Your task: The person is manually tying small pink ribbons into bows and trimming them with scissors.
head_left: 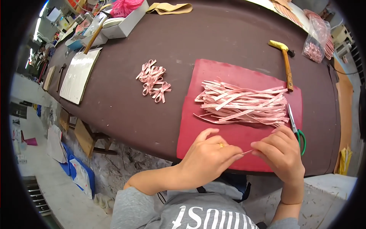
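Note:
Between my two hands a short pink strip (247,152) is stretched, most of it hidden by the fingers. My left hand (209,154), with a ring on one finger, pinches one end. The other end is pinched by my right hand (280,150). Both hands hover over the near edge of a red mat (244,137). Just beyond them lies a bundle of long pink strips (244,103). Green-handled scissors (296,129) rest beside my right hand, blades pointing away. To the left of the mat sits a small pile of pink bows (153,81).
A yellow-headed hammer (285,65) lies at the mat's far right corner. At the left are a white board (80,75) and a white box (126,23) with a pink bag. A clear bag of pink pieces (315,44) sits far right. A wooden stool (89,137) stands below the table.

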The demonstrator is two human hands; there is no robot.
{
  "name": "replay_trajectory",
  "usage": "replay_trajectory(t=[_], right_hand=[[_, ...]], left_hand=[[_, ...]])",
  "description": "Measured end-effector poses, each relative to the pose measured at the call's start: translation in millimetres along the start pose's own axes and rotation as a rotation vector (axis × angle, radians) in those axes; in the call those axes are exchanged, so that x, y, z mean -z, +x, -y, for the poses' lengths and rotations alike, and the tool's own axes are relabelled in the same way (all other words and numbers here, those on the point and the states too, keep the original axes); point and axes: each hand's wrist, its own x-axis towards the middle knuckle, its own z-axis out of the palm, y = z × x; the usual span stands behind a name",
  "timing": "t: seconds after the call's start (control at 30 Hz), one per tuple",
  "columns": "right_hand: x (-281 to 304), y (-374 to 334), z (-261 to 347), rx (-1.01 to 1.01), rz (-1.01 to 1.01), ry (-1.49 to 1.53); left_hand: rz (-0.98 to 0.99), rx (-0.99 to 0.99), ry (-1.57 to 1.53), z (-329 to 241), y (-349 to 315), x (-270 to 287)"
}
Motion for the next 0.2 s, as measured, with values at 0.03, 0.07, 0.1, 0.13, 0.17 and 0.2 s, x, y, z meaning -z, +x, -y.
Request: replay_trajectory(t=[0.03, 0.07, 0.1, 0.13, 0.17, 0.2], right_hand=[[0, -3, -3, -0.015, 0.067, 0.110], [-2, -4, -5, -0.030, 0.134, 0.221], [-8, -5, -11, -0.016, 0.151, 0.221], [-16, -1, -21, -0.005, 0.168, 0.221], [-16, -4, -28, -0.030, 0.215, 0.331], [-17, -4, -36, -0.042, 0.257, 0.447]], left_hand=[[0.105, 0.050, -0.116, 3, -6, 7], [0.213, 0.100, -0.231, 6, -11, 14], [0.300, 0.197, -0.342, 12, -9, 18], [0.394, 0.295, -0.450, 19, -5, 24], [0.421, 0.320, -0.471, 21, -5, 29], [0.436, 0.355, -0.485, 25, -8, 37]])
